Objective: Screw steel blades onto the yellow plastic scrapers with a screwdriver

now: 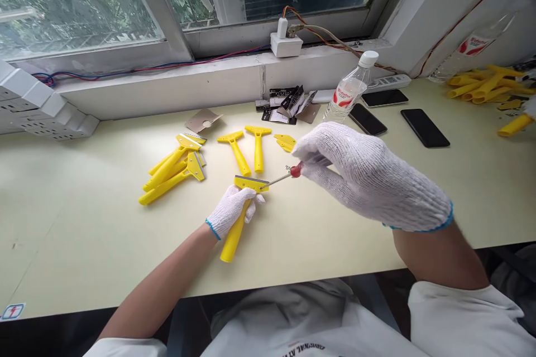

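Note:
In a white knit glove, my left hand (231, 209) is wrapped round the neck of a yellow scraper (234, 237), whose blade end points away from me. My gloved right hand (355, 170) grips a screwdriver (296, 170) by its red handle. The screwdriver's thin shaft reaches left, its tip at a screw on the scraper head. Small metal bits, perhaps screws, show beside the shaft near the handle. Beyond the held scraper lie two yellow scraper handles (258, 148) (235, 150) and some loose yellow head plates (285, 142). Several scrapers with blades (176, 170) are piled to the left.
A water bottle (345, 92) stands behind my right hand, near dark phones (425, 128). Black packaging (288, 103) and a brown card piece (204, 120) lie by the window ledge. White sockets (42, 103) are stacked far left. More yellow handles (488, 83) lie far right, beside another person's gloved hand.

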The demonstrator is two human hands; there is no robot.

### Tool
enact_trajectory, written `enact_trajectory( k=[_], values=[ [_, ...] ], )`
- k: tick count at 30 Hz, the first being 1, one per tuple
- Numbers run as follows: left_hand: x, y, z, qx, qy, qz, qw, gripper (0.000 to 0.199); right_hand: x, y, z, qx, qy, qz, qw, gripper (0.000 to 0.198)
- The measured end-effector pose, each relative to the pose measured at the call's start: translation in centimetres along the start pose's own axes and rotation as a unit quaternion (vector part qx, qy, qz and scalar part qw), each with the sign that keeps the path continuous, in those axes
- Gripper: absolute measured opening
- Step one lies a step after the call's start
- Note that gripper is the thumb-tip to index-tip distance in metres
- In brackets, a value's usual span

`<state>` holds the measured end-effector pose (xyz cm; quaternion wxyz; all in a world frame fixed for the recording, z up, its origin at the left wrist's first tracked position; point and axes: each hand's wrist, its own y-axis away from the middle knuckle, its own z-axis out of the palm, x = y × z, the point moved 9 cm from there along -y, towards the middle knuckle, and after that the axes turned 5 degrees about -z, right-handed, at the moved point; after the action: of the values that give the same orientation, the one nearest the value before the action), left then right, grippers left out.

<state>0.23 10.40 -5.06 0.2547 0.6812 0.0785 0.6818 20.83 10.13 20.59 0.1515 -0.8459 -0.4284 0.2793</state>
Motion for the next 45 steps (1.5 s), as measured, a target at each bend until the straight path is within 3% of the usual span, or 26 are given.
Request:
enact_trajectory(
  k=[4, 7, 10, 14, 17, 19, 24, 26, 30, 35, 40, 43, 45],
  values=[
    [0.2, 0.0, 0.0, 0.004, 0.002, 0.005, 1.000, 0.028, -1.4, 0.0, 0.4, -0.021, -0.077, -0.049, 0.996, 0.020],
    [0.3, 0.0, 0.0, 0.006, -0.001, 0.004, 1.000, 0.028, 0.2, 0.4, 0.3, 0.004, 0.033, 0.053, 0.998, 0.012],
    [0.2, 0.1, 0.0, 0.007, 0.001, 0.001, 1.000, 0.028, 1.9, 1.0, 0.0, 0.003, 0.147, 0.138, 0.979, 0.021],
    [-0.2, 0.0, -0.1, 0.009, 0.009, -0.008, 1.000, 0.028, 0.8, 0.3, 0.1, -0.024, 0.061, 0.047, 0.997, 0.011],
    [-0.1, 0.0, -0.1, 0.000, 0.000, 0.003, 1.000, 0.031, -0.9, 0.0, 0.0, -0.028, -0.038, -0.032, 0.998, 0.017],
    [0.0, 0.0, 0.0, -0.002, -0.006, 0.006, 1.000, 0.031, -1.4, 0.0, 0.1, -0.023, -0.069, -0.050, 0.996, 0.017],
    [0.1, 0.0, -0.1, 0.006, -0.011, 0.005, 1.000, 0.031, 1.6, 0.7, 0.1, 0.013, 0.092, 0.107, 0.990, 0.016],
    [0.2, 0.1, 0.0, 0.004, -0.016, 0.003, 1.000, 0.033, 2.1, 0.9, 0.0, 0.014, 0.114, 0.111, 0.987, 0.013],
    [0.5, 0.2, 0.2, 0.001, -0.014, 0.000, 1.000, 0.034, 1.3, 0.5, -0.3, 0.030, -0.019, 0.015, 0.999, 0.007],
    [0.7, 0.4, 0.3, -0.005, -0.001, 0.003, 1.000, 0.034, 1.2, -0.1, -1.0, 0.095, -0.158, 0.008, 0.983, 0.020],
    [0.8, 0.6, 0.3, -0.006, 0.007, 0.006, 1.000, 0.031, 5.9, 0.6, -3.8, 0.276, -0.223, 0.059, 0.933, 0.036],
    [0.9, 0.6, 0.4, -0.004, 0.003, 0.003, 1.000, 0.031, 11.8, 1.3, -3.8, 0.267, -0.207, 0.145, 0.930, 0.025],
    [1.1, 0.6, 0.5, -0.002, 0.002, 0.003, 1.000, 0.031, 15.7, 1.6, -2.0, 0.169, -0.204, 0.222, 0.938, 0.020]
  ],
)
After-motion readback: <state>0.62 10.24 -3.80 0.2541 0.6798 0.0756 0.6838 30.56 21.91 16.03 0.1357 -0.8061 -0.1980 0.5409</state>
